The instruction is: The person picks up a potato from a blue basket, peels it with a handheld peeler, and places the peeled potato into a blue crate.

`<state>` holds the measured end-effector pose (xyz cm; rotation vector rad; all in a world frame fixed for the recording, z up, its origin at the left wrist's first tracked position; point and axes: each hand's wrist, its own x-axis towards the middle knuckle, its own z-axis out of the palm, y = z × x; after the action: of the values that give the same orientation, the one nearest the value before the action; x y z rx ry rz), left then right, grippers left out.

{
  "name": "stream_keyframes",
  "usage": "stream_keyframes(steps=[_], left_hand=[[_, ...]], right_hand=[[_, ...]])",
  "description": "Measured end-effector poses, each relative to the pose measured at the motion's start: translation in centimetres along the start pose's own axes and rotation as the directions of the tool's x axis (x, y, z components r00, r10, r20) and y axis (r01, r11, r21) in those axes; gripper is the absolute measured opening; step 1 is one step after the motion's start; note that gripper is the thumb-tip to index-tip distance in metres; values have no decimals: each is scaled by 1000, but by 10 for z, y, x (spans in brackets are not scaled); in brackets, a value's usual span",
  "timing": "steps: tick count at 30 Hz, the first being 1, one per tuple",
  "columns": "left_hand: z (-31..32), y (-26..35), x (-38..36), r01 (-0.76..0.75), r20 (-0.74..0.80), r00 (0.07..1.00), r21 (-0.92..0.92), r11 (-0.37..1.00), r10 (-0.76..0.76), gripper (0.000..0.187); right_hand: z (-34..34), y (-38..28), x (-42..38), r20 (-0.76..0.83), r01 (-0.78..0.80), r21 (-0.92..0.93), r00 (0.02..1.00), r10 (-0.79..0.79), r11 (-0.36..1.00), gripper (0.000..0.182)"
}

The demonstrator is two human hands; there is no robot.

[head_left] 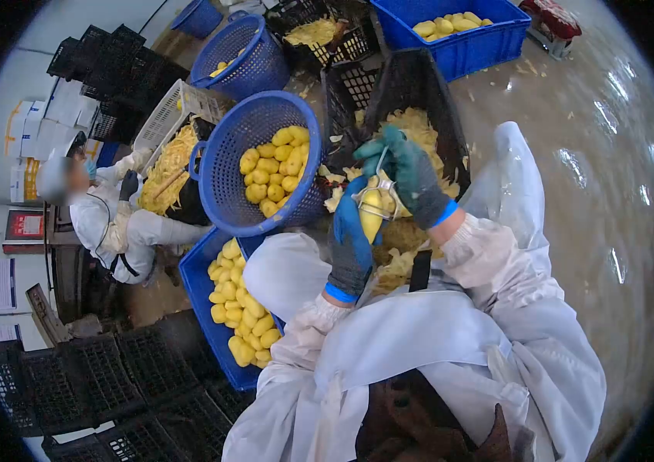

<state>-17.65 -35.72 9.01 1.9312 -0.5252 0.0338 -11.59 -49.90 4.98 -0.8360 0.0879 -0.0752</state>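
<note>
My left hand [352, 239], in a blue and grey glove, is wrapped round a yellow potato [372, 214] whose peeled flesh shows. Against its upper side, my right hand [412, 171], in a green glove, grips a metal peeler [381, 183]. Beneath both hands, peelings [418, 131] lie in a black crate [450, 115]. Left of my hands, a round blue basket [215, 165] holds unpeeled-looking potatoes [275, 171]. Nearer to me, a blue rectangular crate [202, 308] contains peeled potatoes [238, 308].
A seated co-worker in white [123, 231] is at the left, beside a pale crate [161, 115] of peelings. Another blue basket [254, 73] and a blue crate [489, 52] of potatoes stand farther off. Black crates [96, 377] fill the lower left. Wet floor [589, 192] lies right.
</note>
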Motion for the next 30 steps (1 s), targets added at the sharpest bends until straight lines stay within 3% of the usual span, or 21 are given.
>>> stream_keyframes(steps=[2, 3, 4, 5, 6, 8, 11, 12, 15, 19, 20, 21, 23, 24, 26, 27, 29, 30], left_hand=[[3, 11, -2, 225, 60, 974, -313, 923, -217, 50], [3, 10, -2, 250, 63, 967, -434, 866, -248, 50], [3, 9, -1, 268, 66, 958, -549, 792, -278, 51], [4, 8, -1, 277, 69, 949, -653, 705, -308, 51], [4, 4, -3, 197, 1, 975, -477, 856, -224, 52], [11, -36, -3, -58, -110, 993, -97, 994, 47, 55], [8, -33, 9, -90, 24, 995, -162, 983, 96, 55], [9, -34, 3, -23, -34, 999, -96, 995, 20, 54], [11, -31, 1, 39, -32, 998, -195, 980, -46, 52], [10, -18, 2, 47, -35, 997, -337, 940, -63, 49], [9, -19, 4, 173, 46, 981, -644, 745, -188, 49], [6, -19, 5, 276, 165, 948, -854, 442, -272, 49], [3, -15, 4, 348, 315, 892, -936, 48, -324, 49], [2, -8, 4, 356, 328, 881, -934, 21, -342, 49], [2, -7, 1, 371, 278, 899, -894, 253, -337, 48], [2, -13, -1, 349, 222, 929, -794, 498, -297, 48], [3, -15, -2, 311, 162, 945, -715, 626, -284, 45], [4, -11, -2, 315, 147, 932, -784, 535, -332, 44]], right_hand=[[-25, 10, 20, -123, 144, 72, 983, -134, 987, 43], [-32, 9, 32, -172, 221, 102, 964, -202, 970, 44], [-26, -5, 24, -268, 153, 32, 953, -139, 988, 43], [-16, -9, 14, -225, 128, 25, 967, -119, 991, 43], [-5, -9, 1, -192, 95, 13, 977, -91, 995, 43], [16, -19, -25, -43, -21, 38, 999, 23, 999, 45], [17, 10, -22, -145, -24, -76, 989, 13, 997, 48], [11, 4, -16, -132, 20, -174, 990, -43, 985, 49], [1, 1, -13, -136, 5, -139, 990, -24, 990, 34], [-1, 5, -11, -101, 45, -103, 993, -55, 994, 37], [0, 3, -12, -85, 26, -141, 996, -39, 990, 37], [2, 0, -13, -69, 10, -178, 997, -23, 984, 37], [4, 0, -14, -45, -28, -168, 999, 21, 985, 38], [5, 1, -14, -37, -52, -121, 998, 48, 991, 39], [3, 2, -16, -36, -90, -86, 996, 87, 992, 40], [0, 3, -15, -42, -105, -93, 994, 101, 990, 41], [-14, 3, -5, -81, -51, -30, 996, 49, 998, 41], [-31, 5, 3, -118, 17, 41, 993, -12, 999, 40]])
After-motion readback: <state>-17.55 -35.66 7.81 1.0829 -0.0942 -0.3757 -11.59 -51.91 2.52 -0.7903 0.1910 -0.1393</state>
